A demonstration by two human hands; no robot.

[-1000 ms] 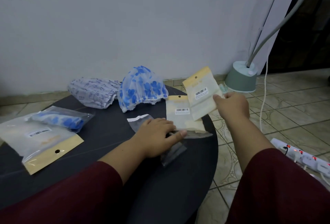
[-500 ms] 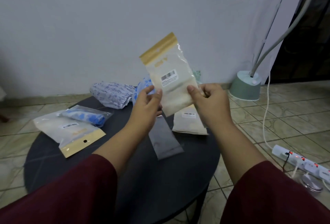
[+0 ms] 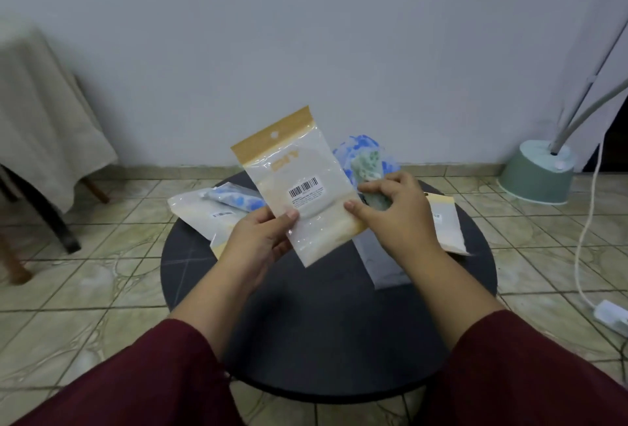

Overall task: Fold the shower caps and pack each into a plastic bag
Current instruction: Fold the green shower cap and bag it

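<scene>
Judged about 1 cap done: 1 packed bag [image 3: 217, 211] lay on the counter [image 3: 306, 323], blue cap inside. Held upright over the counter: an empty bag [image 3: 306, 194], pinched at its lower edge by the left hand [image 3: 261, 235] and the right hand [image 3: 390, 208], the right also curled round a green-patterned cap [image 3: 368, 167]. Left to fold: a blue cap [image 3: 360, 147], mostly hidden. Spare bag [image 3: 445, 221] half covered; total count unclear.

A round dark desk [image 3: 306, 340] stands on the tiled floor [image 3: 85, 283]. A green lamp base [image 3: 535, 174] sits near the wall, a white cord [image 3: 584, 242] trailing beside it. A cloth-draped table [image 3: 40, 112] stands left.
</scene>
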